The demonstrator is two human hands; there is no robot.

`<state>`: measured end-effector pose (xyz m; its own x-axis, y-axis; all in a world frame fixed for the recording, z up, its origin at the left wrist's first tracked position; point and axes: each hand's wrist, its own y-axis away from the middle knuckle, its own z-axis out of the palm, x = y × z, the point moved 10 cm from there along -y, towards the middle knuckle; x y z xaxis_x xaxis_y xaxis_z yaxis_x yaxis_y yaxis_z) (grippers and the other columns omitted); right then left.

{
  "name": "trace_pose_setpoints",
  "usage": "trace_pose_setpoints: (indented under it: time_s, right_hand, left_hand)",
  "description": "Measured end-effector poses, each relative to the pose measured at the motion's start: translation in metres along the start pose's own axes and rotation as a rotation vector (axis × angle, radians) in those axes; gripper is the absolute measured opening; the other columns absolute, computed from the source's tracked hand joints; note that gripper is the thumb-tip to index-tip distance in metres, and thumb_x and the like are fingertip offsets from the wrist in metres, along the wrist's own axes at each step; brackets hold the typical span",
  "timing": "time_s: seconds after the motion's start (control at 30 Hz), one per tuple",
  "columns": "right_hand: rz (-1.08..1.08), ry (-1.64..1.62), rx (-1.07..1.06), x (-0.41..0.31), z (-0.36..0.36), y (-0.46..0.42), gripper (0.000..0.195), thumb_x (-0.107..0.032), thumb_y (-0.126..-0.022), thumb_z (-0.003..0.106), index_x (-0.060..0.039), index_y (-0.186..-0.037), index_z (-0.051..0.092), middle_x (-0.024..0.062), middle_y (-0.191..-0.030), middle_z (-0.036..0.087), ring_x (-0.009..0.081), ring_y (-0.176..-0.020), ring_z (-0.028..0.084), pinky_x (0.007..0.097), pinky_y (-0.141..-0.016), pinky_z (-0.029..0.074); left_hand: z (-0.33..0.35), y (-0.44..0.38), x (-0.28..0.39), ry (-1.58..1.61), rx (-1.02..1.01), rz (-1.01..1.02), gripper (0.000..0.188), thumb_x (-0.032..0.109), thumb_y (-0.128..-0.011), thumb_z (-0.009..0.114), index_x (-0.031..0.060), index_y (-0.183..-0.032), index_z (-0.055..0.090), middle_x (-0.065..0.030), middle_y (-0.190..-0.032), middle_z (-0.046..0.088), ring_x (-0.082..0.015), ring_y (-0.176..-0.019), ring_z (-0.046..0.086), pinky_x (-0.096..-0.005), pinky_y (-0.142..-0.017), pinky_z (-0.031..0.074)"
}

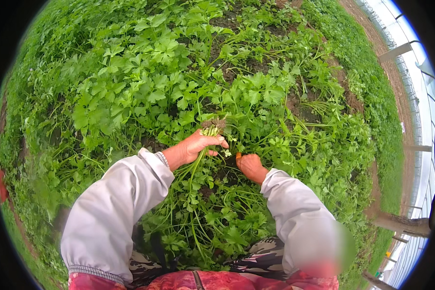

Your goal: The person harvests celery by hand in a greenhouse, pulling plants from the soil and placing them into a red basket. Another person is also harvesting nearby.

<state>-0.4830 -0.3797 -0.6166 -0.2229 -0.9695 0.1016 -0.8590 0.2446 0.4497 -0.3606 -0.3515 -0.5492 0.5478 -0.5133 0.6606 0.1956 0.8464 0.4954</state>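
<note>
My left hand (197,145) grips a small bunch of uprooted leafy plants (199,163), which look like celery. Their soil-covered roots (214,124) stick up above the thumb, and the stems and leaves hang down below the palm. To the right and a little lower, my right hand (252,166) is curled close to the ground among the stems. Something small and orange (238,156) shows at its fingers, beside a patch of dark soil (229,170); whether the hand holds anything is hidden. Loose-lying green stalks (195,232) spread between my forearms, in front of my knees.
Dense celery-like plants (145,72) cover the bed ahead and to the left. Stalks lie flattened over bare soil (304,105) on the right. Beyond are a post (402,223) and the translucent wall (426,108) of what looks like a greenhouse. A red object (0,185) sits far left.
</note>
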Motion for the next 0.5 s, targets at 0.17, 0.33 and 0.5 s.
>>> trace_pose_setpoints:
  time_s: [0.17,0.33,0.5]
  right_hand:
    - [-0.034,0.120,-0.073,-0.017,0.007,-0.021,0.013,-0.013,-0.075,0.055,-0.0087,-0.084,0.063,-0.0024,-0.066,0.062,0.0156,-0.070,0.063,0.0298,-0.051,0.046]
    - [0.108,0.063,0.017,-0.001,0.027,-0.049,0.009,-0.013,-0.070,0.058,-0.0162,-0.067,0.067,0.0047,-0.067,0.062,0.0199,-0.070,0.063,0.0318,-0.054,0.046]
    - [0.194,-0.030,0.048,0.019,0.021,-0.058,0.011,-0.012,-0.070,0.056,-0.0097,-0.070,0.067,0.0069,-0.066,0.062,0.0218,-0.067,0.062,0.0343,-0.053,0.046]
  left_hand:
    - [-0.009,0.030,-0.010,0.102,0.026,-0.050,0.042,0.016,-0.084,0.058,0.0073,-0.123,0.043,-0.0052,-0.104,0.058,-0.0165,-0.100,0.053,-0.0383,-0.081,0.046]
    - [-0.004,0.049,-0.010,0.205,0.000,-0.063,0.025,0.010,-0.085,0.055,0.0003,-0.109,0.053,-0.0048,-0.137,0.035,-0.0226,-0.112,0.049,-0.0407,-0.086,0.048]
    - [-0.009,0.072,-0.011,0.240,-0.006,-0.054,0.025,0.011,-0.086,0.053,0.0008,-0.109,0.052,-0.0064,-0.134,0.039,-0.0254,-0.117,0.046,-0.0403,-0.087,0.047]
